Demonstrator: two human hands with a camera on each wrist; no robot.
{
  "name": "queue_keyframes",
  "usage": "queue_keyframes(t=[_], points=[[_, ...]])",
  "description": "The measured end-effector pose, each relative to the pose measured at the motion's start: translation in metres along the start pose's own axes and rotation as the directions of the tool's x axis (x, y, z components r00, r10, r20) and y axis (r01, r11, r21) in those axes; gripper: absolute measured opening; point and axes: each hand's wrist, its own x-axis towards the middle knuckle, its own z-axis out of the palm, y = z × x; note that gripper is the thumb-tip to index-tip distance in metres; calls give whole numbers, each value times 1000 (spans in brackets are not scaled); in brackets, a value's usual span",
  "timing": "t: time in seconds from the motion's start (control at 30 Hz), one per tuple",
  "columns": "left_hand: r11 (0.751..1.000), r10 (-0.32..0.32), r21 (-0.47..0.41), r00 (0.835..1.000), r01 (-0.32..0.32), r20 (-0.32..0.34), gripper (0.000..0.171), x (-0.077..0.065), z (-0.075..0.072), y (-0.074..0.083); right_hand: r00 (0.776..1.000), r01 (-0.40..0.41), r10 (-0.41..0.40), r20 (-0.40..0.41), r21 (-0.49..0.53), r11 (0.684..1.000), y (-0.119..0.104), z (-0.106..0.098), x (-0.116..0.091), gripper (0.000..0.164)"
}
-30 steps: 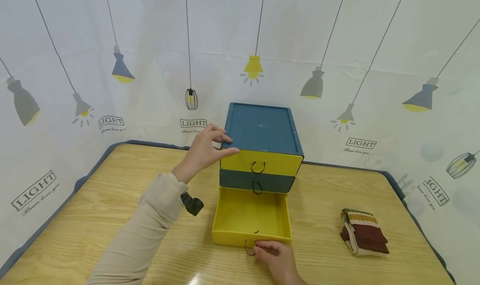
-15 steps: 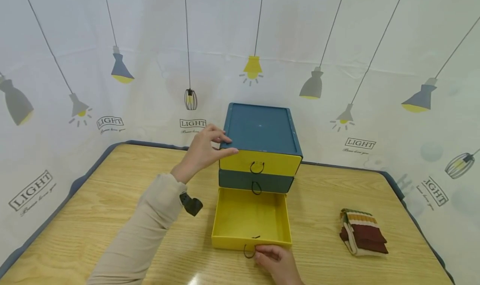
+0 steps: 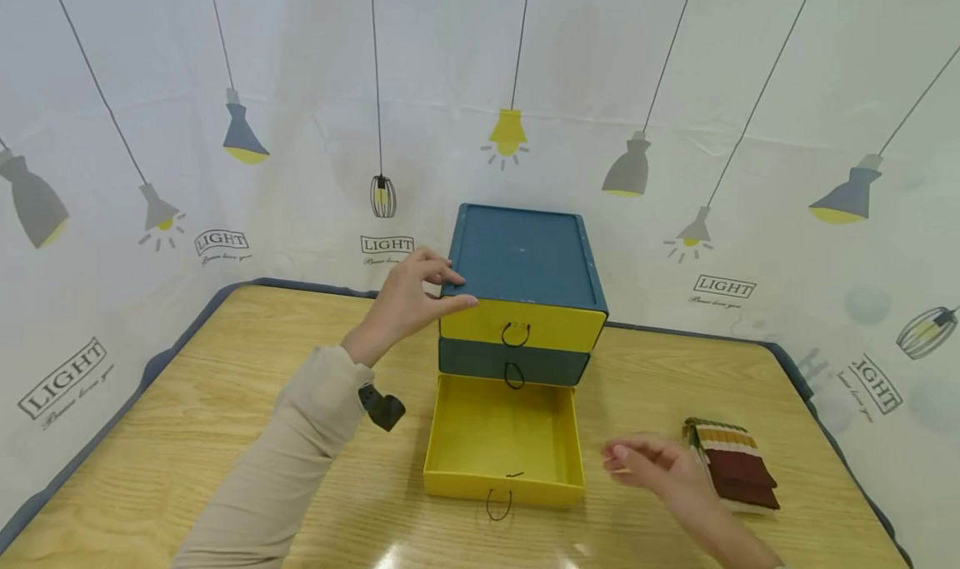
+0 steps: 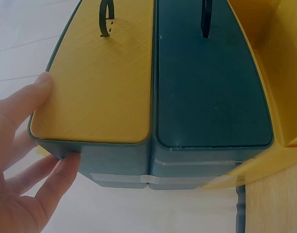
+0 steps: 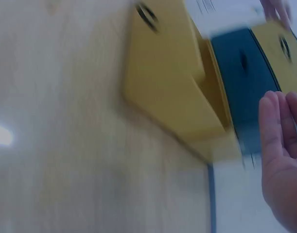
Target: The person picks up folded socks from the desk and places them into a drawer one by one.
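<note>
A small drawer cabinet (image 3: 525, 257) with a blue top stands at the back middle of the table. Its top drawer front is yellow, the middle one dark teal. The yellow bottom drawer (image 3: 502, 436) is pulled out, with nothing seen inside, and a black loop handle (image 3: 499, 506) hangs on its front. My left hand (image 3: 411, 298) holds the cabinet's top left corner; in the left wrist view the thumb and fingers (image 4: 58, 182) straddle it. My right hand (image 3: 667, 473), fingers loosely extended and holding nothing, is in the air between the drawer and a folded striped knit cloth (image 3: 742, 476), partly covering the cloth.
The wooden table (image 3: 360, 486) is edged by a dark blue border. A white curtain (image 3: 315, 52) printed with hanging lamps surrounds its back and sides. A black strap with a small device (image 3: 382, 406) sits on the left wrist.
My right hand has let go of the bottom drawer's handle and moved right, towards the folded cloth. The left hand stays on the cabinet corner, and the drawer remains out.
</note>
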Motion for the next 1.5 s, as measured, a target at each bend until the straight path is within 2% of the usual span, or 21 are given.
queue_keyframes(t=[0.1, 0.17, 0.23, 0.3, 0.33, 0.4, 0.47, 0.57, 0.63, 0.8, 0.9, 1.03, 1.3, 1.5], points=[[1000, 1, -5, 1000, -1, -1, 31, 0, 0, 0, 987, 32, -53, -154, -132, 991, 19, -54, 6, 27], [1000, -1, -4, 1000, 1, -1, 31, 0, 0, 0, 967, -14, -51, -250, -252, 968, 27, -83, 5, 34], [1000, -8, -4, 1000, 8, 1, 31, 0, 1, 0, 942, -86, -43, -333, -364, 927, 35, -108, 0, 40], [1000, -7, -12, 1000, 7, 7, 31, 0, 2, 1, 904, -195, -2, -428, -416, 888, 25, -115, -11, 41], [1000, -7, -13, 1000, 7, 10, 31, 0, 3, 1, 891, -236, 22, -453, -421, 876, 27, -123, -15, 43], [1000, -4, -16, 1000, 5, 15, 31, 0, 3, 1, 872, -289, 62, -486, -409, 865, 32, -136, -23, 44], [1000, -1, -16, 1000, 1, 20, 31, 0, 3, 2, 862, -319, 85, -500, -403, 858, 39, -148, -28, 49], [1000, -4, -9, 1000, 4, 19, 31, 0, 3, 1, 870, -361, 138, -474, -419, 833, 48, -158, -31, 59], [1000, -7, -10, 1000, 7, 19, 31, -1, 3, 1, 887, -371, 174, -428, -436, 820, 52, -161, -30, 67], [1000, -16, -16, 1000, 16, 19, 31, -2, 4, 1, 904, -404, 287, -316, -416, 814, 59, -161, -22, 83], [1000, -15, -22, 1000, 16, 22, 32, -2, 4, 1, 897, -433, 334, -291, -420, 797, 60, -161, -16, 89], [1000, -15, -16, 1000, 15, 19, 32, -2, 3, 2, 893, -447, 355, -277, -445, 776, 61, -163, -10, 91], [1000, -9, 0, 1000, 9, 11, 32, -1, 1, 1, 893, -450, 380, -242, -464, 763, 62, -169, -3, 90], [1000, -10, 9, 1000, 10, 13, 32, -1, -1, 3, 881, -473, 402, -248, -445, 761, 59, -171, 3, 93]])
